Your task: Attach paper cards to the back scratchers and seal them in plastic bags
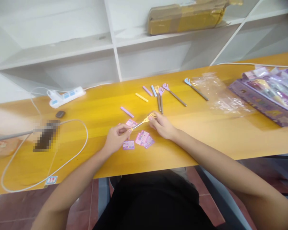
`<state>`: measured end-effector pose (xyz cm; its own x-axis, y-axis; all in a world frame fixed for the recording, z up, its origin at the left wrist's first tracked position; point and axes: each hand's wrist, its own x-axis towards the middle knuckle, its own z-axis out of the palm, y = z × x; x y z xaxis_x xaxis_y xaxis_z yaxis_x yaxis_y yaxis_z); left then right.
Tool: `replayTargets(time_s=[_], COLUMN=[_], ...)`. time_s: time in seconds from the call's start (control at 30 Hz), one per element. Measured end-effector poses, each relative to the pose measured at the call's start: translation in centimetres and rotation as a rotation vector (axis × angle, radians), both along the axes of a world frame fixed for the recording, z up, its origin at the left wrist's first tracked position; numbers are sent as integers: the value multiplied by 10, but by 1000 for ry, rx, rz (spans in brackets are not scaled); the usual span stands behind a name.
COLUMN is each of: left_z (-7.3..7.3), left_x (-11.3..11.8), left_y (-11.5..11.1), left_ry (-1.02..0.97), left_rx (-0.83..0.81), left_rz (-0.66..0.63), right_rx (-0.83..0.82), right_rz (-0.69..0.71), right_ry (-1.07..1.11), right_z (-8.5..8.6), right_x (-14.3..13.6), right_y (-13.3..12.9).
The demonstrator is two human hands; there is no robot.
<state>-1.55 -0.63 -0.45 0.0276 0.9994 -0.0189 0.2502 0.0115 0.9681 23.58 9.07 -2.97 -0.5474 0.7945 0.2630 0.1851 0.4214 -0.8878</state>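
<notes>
A yellow claw-headed stick with a silver rod [138, 125] is held level between both hands. My left hand [117, 137] pinches its lower end, where a bit of yellow shows. The fingers of my right hand [161, 125] close on the yellow claw head. Below the stick, pink and purple cards [142, 138] lie on the table, with another card [128, 145] beside my left hand. Beyond the hands are a purple tube [127, 111], a yellow tube [141, 97] and several claw-headed sticks [174, 95] in purple, yellow and blue.
A white power strip [67, 96], a small black object [60, 114] and a looped white cable [87, 134] are at the left. Clear plastic bags [216, 91] and a purple box of wrapped items [261, 102] lie at the right. White shelves hold a cardboard box [187, 19].
</notes>
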Motion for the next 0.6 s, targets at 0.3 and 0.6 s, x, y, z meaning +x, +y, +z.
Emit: replayTargets(time_s=[0.3, 0.6], left_z=[0, 8], left_x=[3, -2], left_y=[1, 1], left_ry=[-114, -187], left_rx=[-37, -116], left_rz=[-11, -309], right_rx=[110, 152], right_rz=[-42, -116], right_ry=[-83, 54], right_z=[11, 35], right_x=[3, 7], right_y=[-1, 4])
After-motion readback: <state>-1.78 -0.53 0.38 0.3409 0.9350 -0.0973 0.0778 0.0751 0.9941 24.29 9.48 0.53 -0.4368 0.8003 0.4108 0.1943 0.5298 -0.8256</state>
